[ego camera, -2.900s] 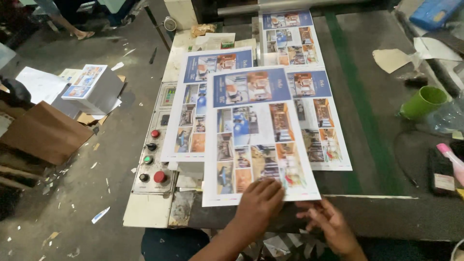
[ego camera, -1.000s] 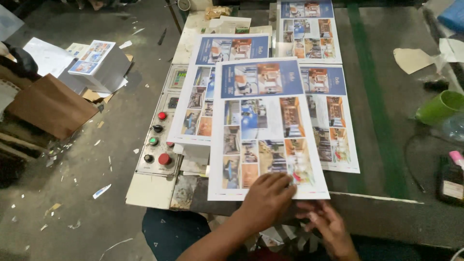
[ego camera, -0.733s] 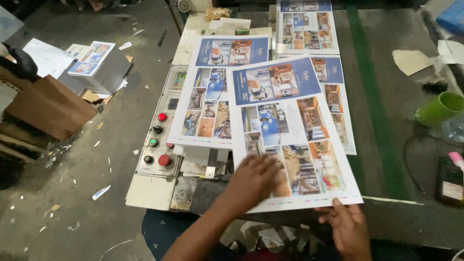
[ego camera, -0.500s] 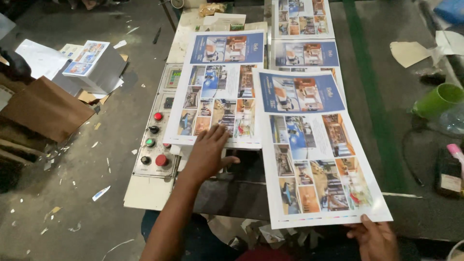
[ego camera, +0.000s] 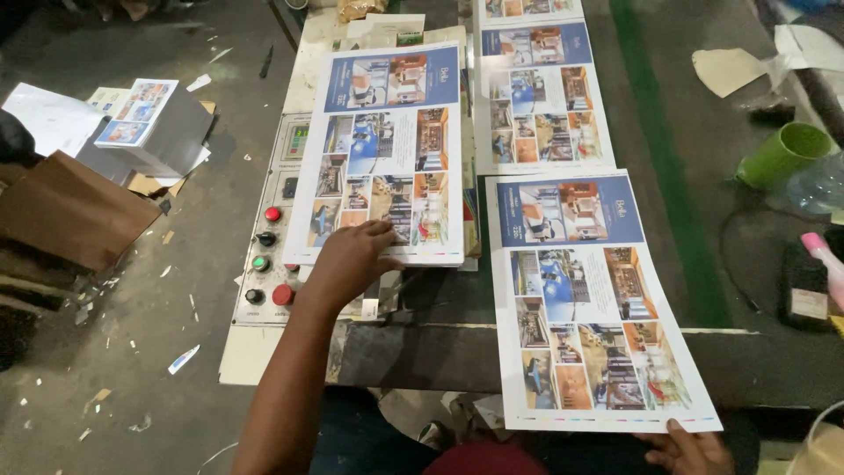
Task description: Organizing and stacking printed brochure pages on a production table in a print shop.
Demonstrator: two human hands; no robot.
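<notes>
At the bottom right of the frame, the right hand is seen at the lower edge of a printed sheet, its fingers pinching that near edge, though most of the hand is cut off by the frame. The sheet, covered in colour photographs under a blue header band, lies slightly skewed on the dark table, with its near end overhanging the table's edge.

Left of centre, the left hand is laid flat, fingers spread and grasping nothing, on the lower corner of a second printed sheet of the same design. That sheet lies partly over a control panel with red, green and black buttons.

The step in hand is judged to be the separating of sheets (one drawn aside, one held down). The next move would call for a steady press from the left hand and a level pull on the pinched edge.

Farther up, a third sheet is seen at top centre, and a green cup at the right edge.
</notes>
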